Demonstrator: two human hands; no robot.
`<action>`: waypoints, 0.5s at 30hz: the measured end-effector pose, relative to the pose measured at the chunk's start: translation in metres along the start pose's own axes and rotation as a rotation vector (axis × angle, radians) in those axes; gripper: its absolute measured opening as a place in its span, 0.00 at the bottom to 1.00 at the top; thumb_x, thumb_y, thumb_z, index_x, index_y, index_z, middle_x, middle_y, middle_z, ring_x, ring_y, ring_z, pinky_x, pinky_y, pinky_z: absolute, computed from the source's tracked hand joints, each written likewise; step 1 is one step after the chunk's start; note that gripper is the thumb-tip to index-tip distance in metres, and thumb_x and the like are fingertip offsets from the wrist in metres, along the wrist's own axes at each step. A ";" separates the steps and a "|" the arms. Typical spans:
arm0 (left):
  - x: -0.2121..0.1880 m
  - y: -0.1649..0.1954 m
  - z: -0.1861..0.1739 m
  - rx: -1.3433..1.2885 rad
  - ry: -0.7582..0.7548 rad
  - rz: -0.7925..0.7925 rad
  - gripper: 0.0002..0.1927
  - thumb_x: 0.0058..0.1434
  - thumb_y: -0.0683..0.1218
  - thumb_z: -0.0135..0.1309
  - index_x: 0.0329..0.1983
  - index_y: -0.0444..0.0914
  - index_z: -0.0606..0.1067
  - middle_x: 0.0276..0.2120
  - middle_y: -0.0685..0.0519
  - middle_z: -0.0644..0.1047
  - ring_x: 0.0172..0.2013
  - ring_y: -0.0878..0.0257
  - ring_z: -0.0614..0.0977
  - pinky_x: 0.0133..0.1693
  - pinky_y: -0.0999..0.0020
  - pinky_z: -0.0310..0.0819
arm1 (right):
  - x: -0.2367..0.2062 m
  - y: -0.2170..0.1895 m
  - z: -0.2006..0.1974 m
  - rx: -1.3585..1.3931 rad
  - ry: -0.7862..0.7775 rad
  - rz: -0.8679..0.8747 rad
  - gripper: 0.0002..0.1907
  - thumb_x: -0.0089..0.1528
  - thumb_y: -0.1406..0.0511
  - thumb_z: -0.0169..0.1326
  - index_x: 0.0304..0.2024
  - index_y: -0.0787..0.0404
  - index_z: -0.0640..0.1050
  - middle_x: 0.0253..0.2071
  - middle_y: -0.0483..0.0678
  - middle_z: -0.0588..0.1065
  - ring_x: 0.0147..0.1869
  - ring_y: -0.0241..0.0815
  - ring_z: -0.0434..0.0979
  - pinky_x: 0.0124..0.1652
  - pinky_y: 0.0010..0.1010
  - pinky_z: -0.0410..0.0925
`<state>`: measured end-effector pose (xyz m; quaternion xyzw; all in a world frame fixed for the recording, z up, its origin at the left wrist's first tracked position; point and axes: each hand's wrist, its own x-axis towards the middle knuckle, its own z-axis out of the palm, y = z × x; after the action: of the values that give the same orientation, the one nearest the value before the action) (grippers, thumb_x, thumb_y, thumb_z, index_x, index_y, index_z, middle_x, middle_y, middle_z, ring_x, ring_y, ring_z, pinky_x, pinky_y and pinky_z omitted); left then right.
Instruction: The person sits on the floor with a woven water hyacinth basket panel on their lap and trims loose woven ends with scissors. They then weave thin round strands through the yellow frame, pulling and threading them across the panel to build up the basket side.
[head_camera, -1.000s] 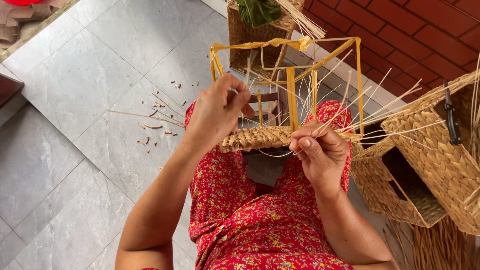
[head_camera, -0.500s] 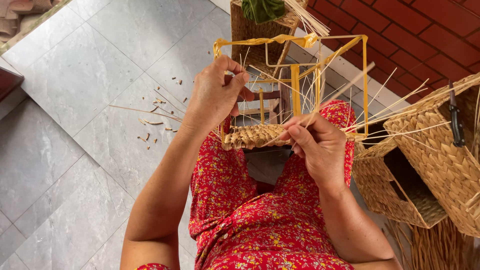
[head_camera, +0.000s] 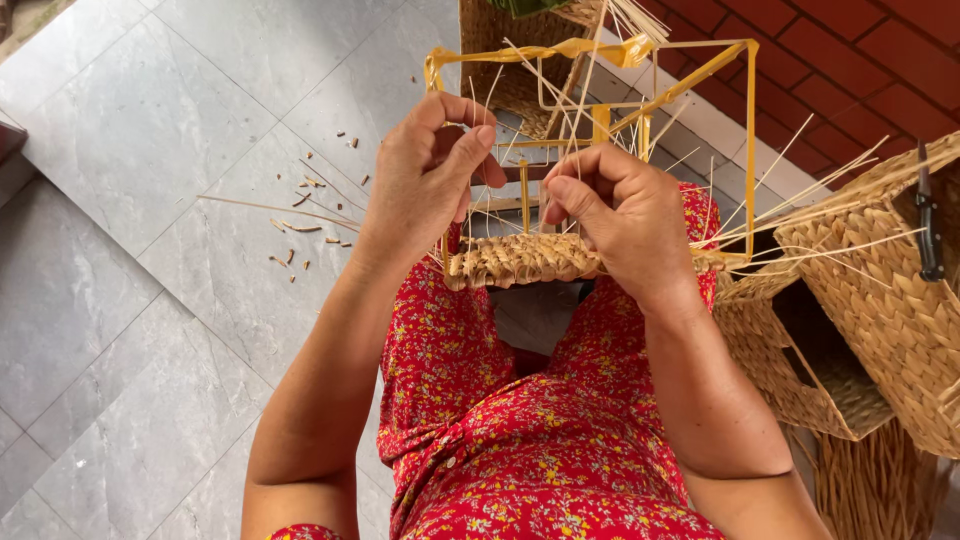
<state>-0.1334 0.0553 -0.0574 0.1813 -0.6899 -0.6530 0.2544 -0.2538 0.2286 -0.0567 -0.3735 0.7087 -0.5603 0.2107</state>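
A yellow-wrapped wire basket frame (head_camera: 700, 85) rests on my lap with a band of woven straw (head_camera: 520, 260) along its near bottom edge. My left hand (head_camera: 425, 180) holds the frame's left upright, fingers curled around it and a thin straw strand. My right hand (head_camera: 620, 215) pinches thin straw strands (head_camera: 800, 190) at the middle of the frame, just above the woven band. Loose strands fan out to the right from the weave. I wear a red flowered dress (head_camera: 540, 440).
Finished woven baskets (head_camera: 880, 300) stand at my right, one with a dark handle. Another woven basket with a plant (head_camera: 510, 50) stands behind the frame. Straw scraps (head_camera: 300, 220) lie on the grey tiled floor at the left. A red brick wall (head_camera: 850, 60) runs behind.
Both hands have risen and closed in on the frame's middle. My right hand moved up from the woven band's right end to pinch strands at the centre; the view has shifted closer.
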 end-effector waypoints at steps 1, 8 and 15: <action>-0.002 0.000 0.000 -0.007 -0.004 0.001 0.09 0.72 0.46 0.53 0.47 0.35 0.75 0.26 0.53 0.82 0.15 0.77 0.69 0.16 0.78 0.60 | 0.000 -0.001 -0.001 -0.026 0.001 -0.003 0.04 0.68 0.67 0.58 0.40 0.63 0.80 0.29 0.41 0.80 0.29 0.24 0.74 0.27 0.18 0.62; -0.020 0.008 0.006 0.040 0.025 0.290 0.05 0.73 0.42 0.56 0.47 0.34 0.77 0.36 0.59 0.80 0.36 0.80 0.79 0.34 0.81 0.73 | -0.005 -0.013 -0.003 0.073 -0.055 -0.018 0.04 0.69 0.67 0.56 0.43 0.62 0.78 0.34 0.43 0.79 0.32 0.23 0.72 0.32 0.18 0.64; -0.039 0.012 -0.006 0.091 -0.014 0.300 0.06 0.73 0.39 0.57 0.51 0.35 0.80 0.39 0.59 0.80 0.38 0.75 0.79 0.38 0.81 0.73 | -0.030 -0.018 0.013 -0.375 -0.251 -0.036 0.20 0.62 0.64 0.63 0.57 0.56 0.78 0.38 0.43 0.80 0.31 0.31 0.74 0.32 0.23 0.69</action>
<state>-0.0973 0.0740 -0.0496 0.0830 -0.7399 -0.5770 0.3357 -0.2202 0.2422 -0.0466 -0.4856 0.7618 -0.3715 0.2140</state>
